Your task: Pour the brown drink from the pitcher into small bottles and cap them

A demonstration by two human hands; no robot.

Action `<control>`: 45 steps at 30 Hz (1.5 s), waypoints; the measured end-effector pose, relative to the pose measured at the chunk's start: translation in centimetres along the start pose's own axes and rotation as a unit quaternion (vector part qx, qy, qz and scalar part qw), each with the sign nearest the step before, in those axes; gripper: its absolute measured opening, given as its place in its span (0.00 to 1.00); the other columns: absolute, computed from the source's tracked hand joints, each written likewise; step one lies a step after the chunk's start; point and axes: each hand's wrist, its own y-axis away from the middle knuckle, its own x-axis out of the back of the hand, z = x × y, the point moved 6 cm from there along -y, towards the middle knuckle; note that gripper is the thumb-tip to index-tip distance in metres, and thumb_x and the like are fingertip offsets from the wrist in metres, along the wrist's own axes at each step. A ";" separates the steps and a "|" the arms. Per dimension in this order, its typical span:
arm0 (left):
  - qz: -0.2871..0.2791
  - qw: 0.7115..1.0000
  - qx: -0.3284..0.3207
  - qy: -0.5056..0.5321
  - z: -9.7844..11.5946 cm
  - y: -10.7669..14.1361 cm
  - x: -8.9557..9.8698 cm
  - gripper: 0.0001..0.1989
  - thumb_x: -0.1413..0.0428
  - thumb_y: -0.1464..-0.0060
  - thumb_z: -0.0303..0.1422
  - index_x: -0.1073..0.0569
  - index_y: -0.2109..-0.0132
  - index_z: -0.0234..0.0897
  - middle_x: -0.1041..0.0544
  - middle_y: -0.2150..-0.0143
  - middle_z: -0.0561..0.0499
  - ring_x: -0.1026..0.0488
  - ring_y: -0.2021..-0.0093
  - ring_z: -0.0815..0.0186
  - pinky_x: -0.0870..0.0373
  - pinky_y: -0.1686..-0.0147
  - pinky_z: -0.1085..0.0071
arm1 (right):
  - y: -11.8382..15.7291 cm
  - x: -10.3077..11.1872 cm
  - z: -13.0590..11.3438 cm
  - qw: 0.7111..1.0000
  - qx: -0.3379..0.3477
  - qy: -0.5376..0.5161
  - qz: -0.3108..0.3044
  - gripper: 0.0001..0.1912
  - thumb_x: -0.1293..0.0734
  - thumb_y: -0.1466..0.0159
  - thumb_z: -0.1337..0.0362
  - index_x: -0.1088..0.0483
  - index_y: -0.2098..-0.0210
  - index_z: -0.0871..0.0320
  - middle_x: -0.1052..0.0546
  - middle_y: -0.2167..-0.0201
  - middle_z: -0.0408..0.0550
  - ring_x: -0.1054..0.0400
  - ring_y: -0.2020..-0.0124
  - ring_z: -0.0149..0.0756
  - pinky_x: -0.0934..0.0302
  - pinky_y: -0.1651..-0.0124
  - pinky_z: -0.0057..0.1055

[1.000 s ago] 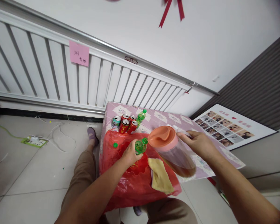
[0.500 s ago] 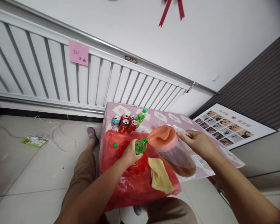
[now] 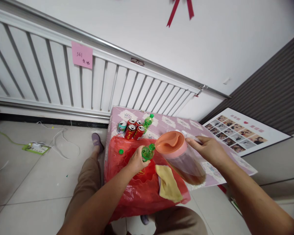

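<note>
Pitcher [image 3: 189, 168] of amber liquid [image 3: 195, 177] leans in the grasp of the right hand [image 3: 209, 150], fingers clamped on its handle [image 3: 198, 140], its orange lid [image 3: 170, 142] near the uncapped neck of a green plastic bottle [image 3: 147, 154]. Wrapped round that bottle, the left hand [image 3: 136, 162] is over a red scalloped tray [image 3: 150, 174]. A green cap [image 3: 121, 151] and yellow cloth [image 3: 170, 184] lie on red plastic sheeting [image 3: 134, 204]; five drink cans [image 3: 130, 133] stand beyond, beside a capped green bottle [image 3: 147, 123].

Left hand [image 3: 136, 162]: wrapped round a green bottle [image 3: 147, 154], neck right beside the jug [image 3: 189, 164] and its orange lid [image 3: 170, 144]!
Right hand [image 3: 207, 150]: gripping the jug's handle [image 3: 198, 141], jug leaning bottleward, brown liquid [image 3: 194, 177] inside.
Red plastic [image 3: 147, 197]: cap [image 3: 121, 151] here, yellow cloth [image 3: 168, 184] there.
Cans [image 3: 130, 132]: five, bunched up, second bottle [image 3: 148, 122] just beside.
</note>
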 end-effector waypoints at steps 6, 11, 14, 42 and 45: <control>-0.003 1.000 -0.002 -0.002 0.1 0.0 0.0 0.40 0.34 0.58 0.26 0.42 0.39 0.40 0.29 0.44 0.41 0.28 0.44 0.54 0.28 0.45 0.54 | 0.0 0.0 0.0 1.000 -0.013 0.004 -0.001 0.32 0.39 0.48 0.31 0.45 0.84 0.53 0.45 0.85 0.38 0.50 0.82 0.28 0.55 0.79 0.29; 0.000 1.000 -0.002 0.000 0.0 0.0 0.0 0.39 0.35 0.57 0.26 0.42 0.39 0.39 0.29 0.44 0.41 0.28 0.44 0.54 0.28 0.45 0.54 | -0.1 0.1 -0.3 1.000 0.007 0.003 0.004 0.32 0.39 0.47 0.31 0.44 0.84 0.53 0.44 0.86 0.38 0.49 0.82 0.29 0.54 0.80 0.29; 0.000 1.000 -0.002 0.000 0.1 0.0 0.0 0.39 0.35 0.58 0.26 0.41 0.40 0.39 0.29 0.44 0.42 0.28 0.45 0.54 0.28 0.46 0.54 | -0.1 0.1 -0.3 1.000 0.010 0.003 0.006 0.33 0.39 0.47 0.31 0.45 0.85 0.53 0.44 0.86 0.38 0.49 0.82 0.28 0.54 0.80 0.29; -0.006 1.000 0.000 -0.009 0.0 0.0 -0.1 0.40 0.35 0.57 0.27 0.42 0.39 0.37 0.29 0.43 0.39 0.28 0.44 0.53 0.29 0.45 0.54 | -0.1 0.2 -0.4 1.000 -0.001 -0.010 -0.005 0.30 0.36 0.47 0.33 0.40 0.83 0.54 0.43 0.86 0.38 0.48 0.82 0.29 0.53 0.79 0.30; -0.006 1.000 0.000 -0.005 -0.1 0.0 -0.1 0.40 0.34 0.58 0.27 0.42 0.39 0.38 0.29 0.43 0.40 0.28 0.44 0.53 0.29 0.44 0.54 | -0.1 0.2 -0.5 1.000 0.012 -0.014 -0.004 0.31 0.36 0.47 0.33 0.40 0.83 0.54 0.43 0.86 0.38 0.49 0.82 0.29 0.53 0.80 0.29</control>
